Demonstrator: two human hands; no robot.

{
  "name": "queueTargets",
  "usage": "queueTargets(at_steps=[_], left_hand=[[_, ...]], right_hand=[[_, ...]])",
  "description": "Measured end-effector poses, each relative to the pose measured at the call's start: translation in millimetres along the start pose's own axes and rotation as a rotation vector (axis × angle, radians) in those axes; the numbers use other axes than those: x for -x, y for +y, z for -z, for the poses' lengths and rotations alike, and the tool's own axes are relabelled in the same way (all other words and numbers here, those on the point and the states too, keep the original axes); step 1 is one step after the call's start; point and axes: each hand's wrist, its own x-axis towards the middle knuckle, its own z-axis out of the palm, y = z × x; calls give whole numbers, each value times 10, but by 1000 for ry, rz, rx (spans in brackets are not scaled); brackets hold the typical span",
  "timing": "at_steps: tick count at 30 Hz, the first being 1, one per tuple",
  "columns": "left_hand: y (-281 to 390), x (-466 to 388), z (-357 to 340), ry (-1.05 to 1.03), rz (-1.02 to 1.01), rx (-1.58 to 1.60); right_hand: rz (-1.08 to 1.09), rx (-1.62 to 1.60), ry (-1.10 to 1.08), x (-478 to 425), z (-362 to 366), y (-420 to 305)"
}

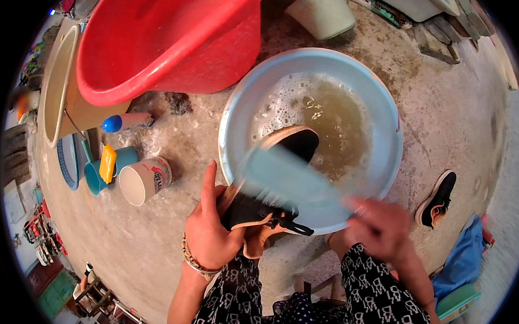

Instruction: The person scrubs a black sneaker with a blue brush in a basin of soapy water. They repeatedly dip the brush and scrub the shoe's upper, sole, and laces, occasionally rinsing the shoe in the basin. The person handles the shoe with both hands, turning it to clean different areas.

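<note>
A black shoe [299, 142] with a pale sole and laces is held at its heel end by my left hand [212, 230], its toe tilted over a round light-blue basin [383, 153]. Foamy, brownish water [339, 116] fills the basin's bottom. My right hand [377, 226] grips the handle of a light-blue scrubbing brush [285, 174], blurred by motion. The brush's bristles lie against or just over the shoe's side; contact is hard to tell. Part of the shoe is hidden behind the brush.
Beyond the basin stand a large red tub [170, 75] and a pale bucket [323, 16]. To the left are a white plastic tub [146, 181], a teal dipper [95, 178], a yellow brush [108, 164] and a blue-capped bottle [127, 122]. Another black shoe [436, 198] lies at right.
</note>
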Motion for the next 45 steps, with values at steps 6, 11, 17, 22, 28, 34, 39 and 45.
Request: queueTargets(at_steps=[6, 11, 17, 22, 28, 34, 39, 45], left_hand=[[61, -36, 25, 90, -57, 7], [34, -28, -21, 114, -46, 9], [25, 2, 27, 210, -64, -28], [35, -11, 37, 198, -66, -84], [4, 59, 18, 216, 17, 95], [41, 23, 33, 213, -54, -60], [10, 48, 36, 191, -52, -79], [61, 11, -25, 215, -109, -59]], right_hand=[[-137, 114, 180, -107, -160, 508], [123, 162, 48, -41, -38, 76], [-151, 140, 206, -130, 11, 373], [126, 193, 75, -104, -223, 159], [-422, 253, 150, -118, -68, 741], [-412, 368, 5, -163, -292, 1011], [-633, -48, 107, -55, 94, 617], [-254, -174, 136, -31, -139, 222]])
